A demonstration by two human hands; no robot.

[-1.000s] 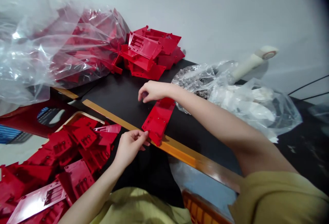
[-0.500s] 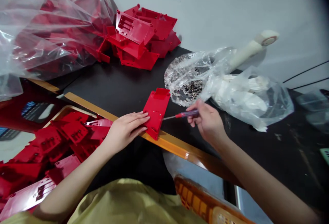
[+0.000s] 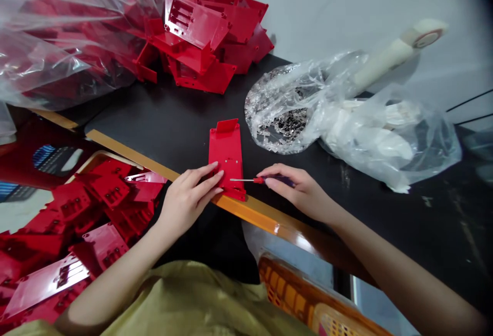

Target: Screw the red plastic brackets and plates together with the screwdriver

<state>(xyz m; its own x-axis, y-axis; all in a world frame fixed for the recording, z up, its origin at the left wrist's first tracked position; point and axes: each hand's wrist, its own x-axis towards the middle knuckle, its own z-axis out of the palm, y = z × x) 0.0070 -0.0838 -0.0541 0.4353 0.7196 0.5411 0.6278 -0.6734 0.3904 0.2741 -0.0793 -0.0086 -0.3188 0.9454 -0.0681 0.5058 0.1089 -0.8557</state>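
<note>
A red moulded plastic housing part lies flat on the black tabletop, its near end at the orange table edge. My left hand presses its fingertips on the part's left side and holds it in place. My right hand grips a small screwdriver with a dark handle and red collar. Its thin shaft points left, and the tip is just over the part's right side, near a small hole. A finger of my right hand hides part of the handle.
A heap of red housing parts stands behind the work area. To its left lies a transparent bag of red parts. A tray of red parts sits at lower left. A bag of metal screws and a white-filled bag lie to the right.
My right hand has come in from beside the part's far end with the screwdriver and moved down and left, bringing the tip over the part. The part has turned more upright under my left hand.
</note>
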